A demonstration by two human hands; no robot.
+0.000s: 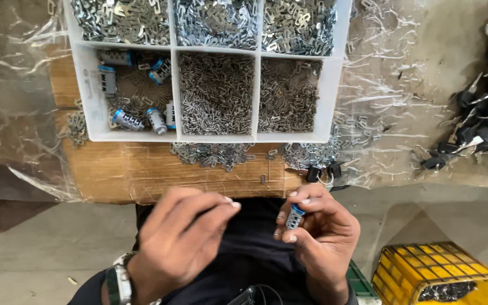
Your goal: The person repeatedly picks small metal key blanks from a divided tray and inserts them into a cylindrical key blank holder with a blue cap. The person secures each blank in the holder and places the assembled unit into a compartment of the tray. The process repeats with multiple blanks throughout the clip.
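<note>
My right hand (320, 231) grips a small silver lock cylinder with a blue end (294, 217) between thumb and fingers, upright, just below the wooden board's (142, 175) near edge. My left hand (184, 237) is beside it to the left, fingers curled and pinched together; whether it holds a small part is hidden. A watch sits on that wrist. Above lies a white compartment tray (88, 101) with several small metal parts in each cell. Its lower-left cell holds several more silver cylinders with blue ends (126, 120).
Loose metal clips (213, 153) are scattered along the tray's near side. Clear plastic sheet (402, 73) covers the bench. A heap of black-headed keys (481, 130) lies at the right. A yellow crate (433, 274) stands on the floor, bottom right.
</note>
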